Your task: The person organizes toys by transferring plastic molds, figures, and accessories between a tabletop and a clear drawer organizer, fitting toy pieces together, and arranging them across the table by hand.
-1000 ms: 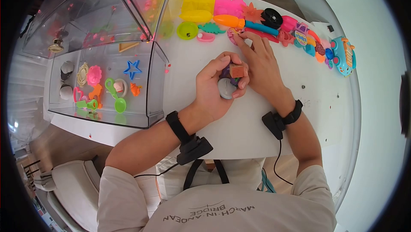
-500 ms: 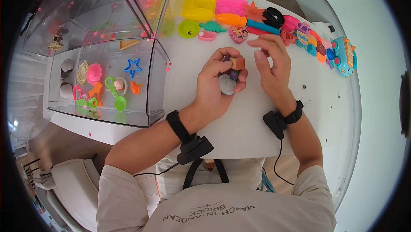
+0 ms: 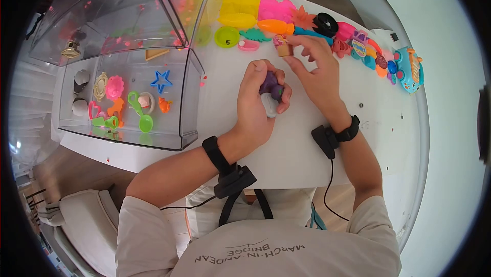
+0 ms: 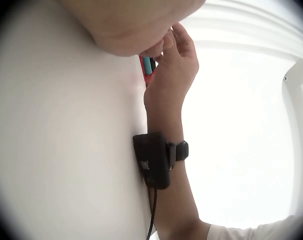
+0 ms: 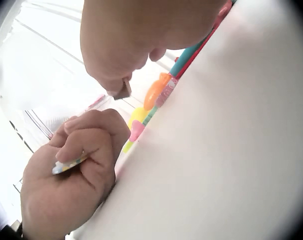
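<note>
Against its palm, my left hand [image 3: 254,100] grips a dark purple toy [image 3: 271,86] with rounded lobes and a pale grey round piece [image 3: 269,105]. Its fingers curl round both, hiding part of them. In the right wrist view a thin patterned edge [image 5: 66,166] pokes out of that curled hand. My right hand [image 3: 319,70] pinches a small orange-brown wooden block [image 3: 285,51] between thumb and fingertips. In the head view the block overlaps the lower part of a pink heart-shaped piece [image 3: 278,40] among the toys at the back.
A row of toys lines the back: a yellow mould [image 3: 240,2], a lime-green dish [image 3: 226,37], an orange-and-blue roller [image 3: 276,26], and a turquoise toy car [image 3: 409,71] at right. A clear box [image 3: 187,118] at left holds a blue star [image 3: 161,81] and several small toys.
The wooden block has passed from my left hand to my right hand, which has carried it up and away toward the heart-shaped piece. My left hand keeps the purple toy and grey piece.
</note>
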Motion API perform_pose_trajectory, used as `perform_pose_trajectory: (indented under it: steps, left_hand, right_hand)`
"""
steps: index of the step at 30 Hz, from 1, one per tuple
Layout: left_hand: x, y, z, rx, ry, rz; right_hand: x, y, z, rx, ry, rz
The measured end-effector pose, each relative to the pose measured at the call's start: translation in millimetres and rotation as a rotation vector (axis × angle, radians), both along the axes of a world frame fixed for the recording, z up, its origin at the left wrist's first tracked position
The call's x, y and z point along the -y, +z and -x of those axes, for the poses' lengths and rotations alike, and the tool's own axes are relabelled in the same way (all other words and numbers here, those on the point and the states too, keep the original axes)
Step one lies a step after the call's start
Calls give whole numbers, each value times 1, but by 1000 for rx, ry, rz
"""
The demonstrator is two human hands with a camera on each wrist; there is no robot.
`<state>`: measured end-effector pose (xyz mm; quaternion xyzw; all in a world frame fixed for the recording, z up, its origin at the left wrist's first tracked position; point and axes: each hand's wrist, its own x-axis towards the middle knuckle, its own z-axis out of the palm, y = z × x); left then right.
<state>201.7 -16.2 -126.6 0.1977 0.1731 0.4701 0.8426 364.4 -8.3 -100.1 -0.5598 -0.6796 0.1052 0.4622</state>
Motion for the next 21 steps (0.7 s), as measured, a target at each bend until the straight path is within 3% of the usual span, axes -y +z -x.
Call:
perform_pose_trajectory:
  steps: [1, 7, 21]
  left_hand:
    - [0, 0, 1, 1, 3, -5]
    - [0, 1, 2, -25, 10, -39]
    - [0, 2, 0, -16, -39, -30]
  right_hand:
    - [-5, 2, 2, 136, 12, -40]
    - [-25, -15, 3, 357, 61, -139]
    - [-35, -22, -3, 410, 68, -170]
